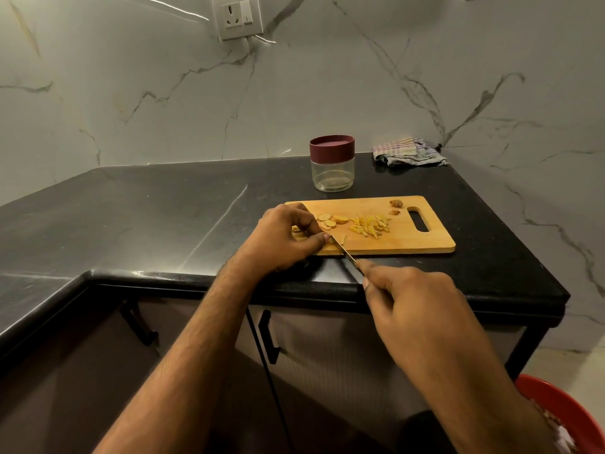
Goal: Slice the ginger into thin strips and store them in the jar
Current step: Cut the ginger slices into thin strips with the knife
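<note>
Wooden cutting board (409,237) lies on the black worktop (163,204). The left hand (288,237) rests at the board's near left corner, its fingers (322,238) curled down, pinching a piece of ginger that is mostly hidden beneath them. The right hand (415,306) grips the knife (342,250) handle, forefinger stretched along it; the blade tip meets the board just beside the left fingers. Round ginger slices (330,221) lie just beyond those fingers, a heap of thin strips (371,226) further right. The jar (332,167), maroon lid on, stands beyond the board, with a striped cloth (407,152) to its right.
</note>
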